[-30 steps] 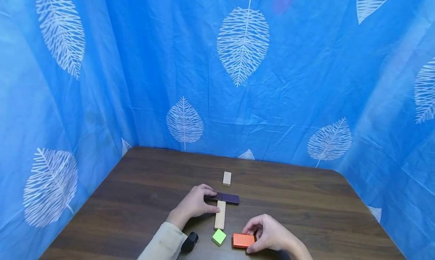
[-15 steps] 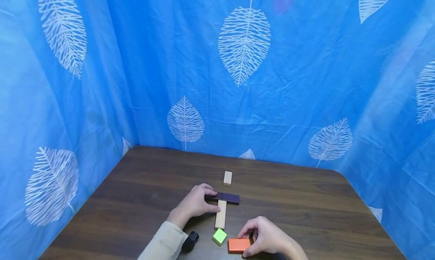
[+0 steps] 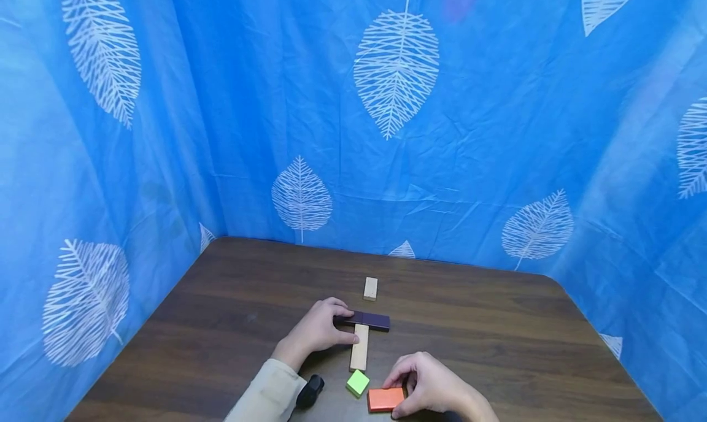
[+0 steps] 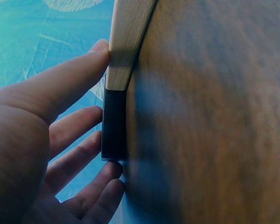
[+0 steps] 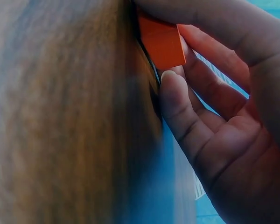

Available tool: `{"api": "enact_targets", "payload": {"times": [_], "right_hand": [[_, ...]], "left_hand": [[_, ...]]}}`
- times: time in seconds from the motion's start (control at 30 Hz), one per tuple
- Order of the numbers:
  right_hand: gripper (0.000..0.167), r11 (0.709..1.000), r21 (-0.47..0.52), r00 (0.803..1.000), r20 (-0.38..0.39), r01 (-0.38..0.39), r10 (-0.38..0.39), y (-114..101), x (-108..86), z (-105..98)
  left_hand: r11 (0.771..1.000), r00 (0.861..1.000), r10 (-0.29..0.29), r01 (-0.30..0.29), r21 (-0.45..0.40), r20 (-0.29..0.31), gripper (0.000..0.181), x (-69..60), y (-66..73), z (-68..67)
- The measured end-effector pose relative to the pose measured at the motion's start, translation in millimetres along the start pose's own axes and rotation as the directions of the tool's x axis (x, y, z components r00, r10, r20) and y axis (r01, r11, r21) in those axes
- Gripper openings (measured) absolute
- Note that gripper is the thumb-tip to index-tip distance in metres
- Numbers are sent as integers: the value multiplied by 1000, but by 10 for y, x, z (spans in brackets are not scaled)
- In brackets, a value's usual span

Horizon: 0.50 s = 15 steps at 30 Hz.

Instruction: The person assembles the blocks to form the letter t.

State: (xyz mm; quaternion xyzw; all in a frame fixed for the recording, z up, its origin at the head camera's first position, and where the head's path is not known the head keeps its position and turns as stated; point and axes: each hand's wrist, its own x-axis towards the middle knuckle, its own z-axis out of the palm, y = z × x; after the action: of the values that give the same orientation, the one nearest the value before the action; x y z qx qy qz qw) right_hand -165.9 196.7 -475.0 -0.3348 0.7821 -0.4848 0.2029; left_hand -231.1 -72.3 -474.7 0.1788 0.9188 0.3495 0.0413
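My left hand (image 3: 316,330) lies over two dark purple blocks (image 3: 375,322) set end to end across the table. Its thumb touches a pale wooden block (image 3: 359,348) that meets the purple ones, forming a T. In the left wrist view, fingers (image 4: 84,144) reach along the dark block (image 4: 114,126), and the thumb lies on the pale block (image 4: 123,56). My right hand (image 3: 433,382) pinches an orange block (image 3: 382,400) between thumb and fingers at its right end, low at the table. A small lime-green block (image 3: 358,383) sits cornerwise between the orange and pale blocks.
Farther back on the brown wooden table (image 3: 497,324) stands a short pale wooden block (image 3: 370,288). A black object (image 3: 310,391) is beside the left sleeve (image 3: 270,391). Blue cloth (image 3: 469,134) with white leaf prints hangs around the table's back and sides.
My right hand has slid the orange block left and slightly nearer to me, closer to the green block. The left hand and the other blocks stay practically where they were.
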Motion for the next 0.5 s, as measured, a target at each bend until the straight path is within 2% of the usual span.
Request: {"api": "enact_targets", "payload": {"times": [0.5], "right_hand": [[27, 999, -21, 1000, -12, 27, -27, -5, 7, 13]], "left_hand": [[1000, 1000, 17, -17, 8, -1, 54, 9, 19, -11]]}}
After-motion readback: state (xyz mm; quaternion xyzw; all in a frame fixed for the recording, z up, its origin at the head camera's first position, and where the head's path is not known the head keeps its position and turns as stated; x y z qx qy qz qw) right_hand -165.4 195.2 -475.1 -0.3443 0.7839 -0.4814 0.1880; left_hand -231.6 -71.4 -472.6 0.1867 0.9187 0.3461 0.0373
